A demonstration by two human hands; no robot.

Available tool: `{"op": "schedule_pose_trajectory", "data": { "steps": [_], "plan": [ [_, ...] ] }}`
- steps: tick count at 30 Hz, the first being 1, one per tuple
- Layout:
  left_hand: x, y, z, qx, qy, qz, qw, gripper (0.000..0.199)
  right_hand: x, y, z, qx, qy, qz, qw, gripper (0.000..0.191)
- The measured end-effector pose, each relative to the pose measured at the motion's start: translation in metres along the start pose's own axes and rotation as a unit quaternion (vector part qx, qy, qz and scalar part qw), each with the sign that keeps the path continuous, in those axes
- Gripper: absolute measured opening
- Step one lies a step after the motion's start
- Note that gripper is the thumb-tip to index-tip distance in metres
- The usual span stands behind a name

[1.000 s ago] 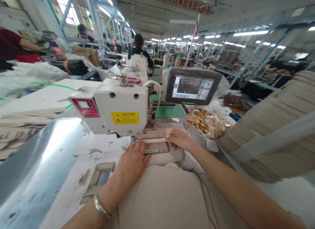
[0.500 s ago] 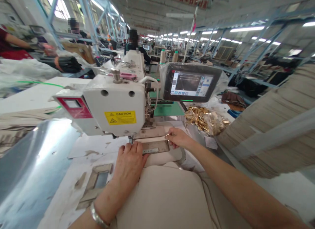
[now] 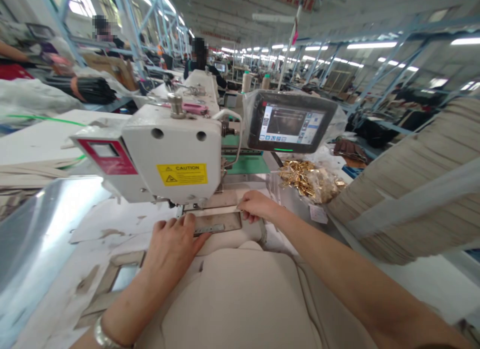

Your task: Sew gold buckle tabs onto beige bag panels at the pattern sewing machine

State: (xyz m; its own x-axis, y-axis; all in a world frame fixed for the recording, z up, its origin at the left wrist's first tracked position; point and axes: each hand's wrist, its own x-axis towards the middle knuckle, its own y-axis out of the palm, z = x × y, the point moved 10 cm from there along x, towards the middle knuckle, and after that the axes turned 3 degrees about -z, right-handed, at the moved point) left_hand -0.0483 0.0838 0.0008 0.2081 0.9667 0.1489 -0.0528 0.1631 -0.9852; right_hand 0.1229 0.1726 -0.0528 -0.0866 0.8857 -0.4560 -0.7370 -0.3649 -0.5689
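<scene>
My left hand (image 3: 174, 246) rests on the beige workpiece just in front of the sewing machine head (image 3: 176, 154). Its fingers bend over a pale strip (image 3: 217, 209), and the thumb stretches apart along a small metal plate (image 3: 212, 229). At the strip's right end my right hand (image 3: 258, 205) has its thumb and forefinger pinched together; their tips hide the exact grip. Between both hands lies a rectangular recess (image 3: 232, 221) in the work. A large beige panel (image 3: 234, 289) spreads toward me. The needle area is partly hidden by the head.
A beige rectangular frame (image 3: 112, 284) lies on white paper at the left. Right of the machine are a touchscreen (image 3: 290, 123), a heap of gold metal parts (image 3: 303, 176) and a tall stack of beige pieces (image 3: 412, 189). A co-worker (image 3: 200, 59) sits beyond.
Both hands and the workpiece have shifted left relative to the machine head. The rectangular frame and white paper also lie farther left. The view has moved slightly.
</scene>
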Motion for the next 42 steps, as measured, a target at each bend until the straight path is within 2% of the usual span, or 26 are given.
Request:
{"op": "schedule_pose_trajectory", "data": {
  "steps": [14, 18, 21, 26, 31, 38, 42],
  "plan": [
    [-0.014, 0.008, 0.072, 0.003, -0.040, 0.058, 0.998, 0.042, 0.004, 0.057, 0.039, 0.023, 0.000, 0.055, 0.998, 0.020],
    [-0.018, 0.009, 0.090, -0.008, -0.052, 0.052, 0.997, 0.040, 0.010, 0.075, 0.047, 0.025, 0.011, 0.076, 0.997, 0.019],
    [-0.016, 0.009, 0.097, -0.007, -0.055, 0.040, 0.998, 0.040, 0.016, 0.078, 0.052, 0.030, 0.005, 0.072, 0.997, 0.018],
    [-0.006, 0.008, 0.081, 0.002, -0.030, 0.044, 0.999, 0.039, 0.022, 0.068, 0.044, 0.029, 0.015, 0.086, 0.996, 0.014],
    [-0.001, 0.009, 0.057, -0.015, -0.011, 0.042, 0.999, 0.038, 0.018, 0.043, 0.028, 0.037, 0.021, 0.064, 0.997, 0.013],
    [-0.001, 0.012, 0.031, -0.046, 0.010, 0.046, 0.998, 0.051, 0.011, 0.016, 0.008, 0.060, 0.034, 0.055, 0.996, 0.012],
    [-0.001, 0.009, 0.012, -0.068, 0.039, 0.053, 0.995, 0.040, 0.010, 0.002, -0.004, 0.064, 0.038, 0.053, 0.996, 0.013]
  ]
}}
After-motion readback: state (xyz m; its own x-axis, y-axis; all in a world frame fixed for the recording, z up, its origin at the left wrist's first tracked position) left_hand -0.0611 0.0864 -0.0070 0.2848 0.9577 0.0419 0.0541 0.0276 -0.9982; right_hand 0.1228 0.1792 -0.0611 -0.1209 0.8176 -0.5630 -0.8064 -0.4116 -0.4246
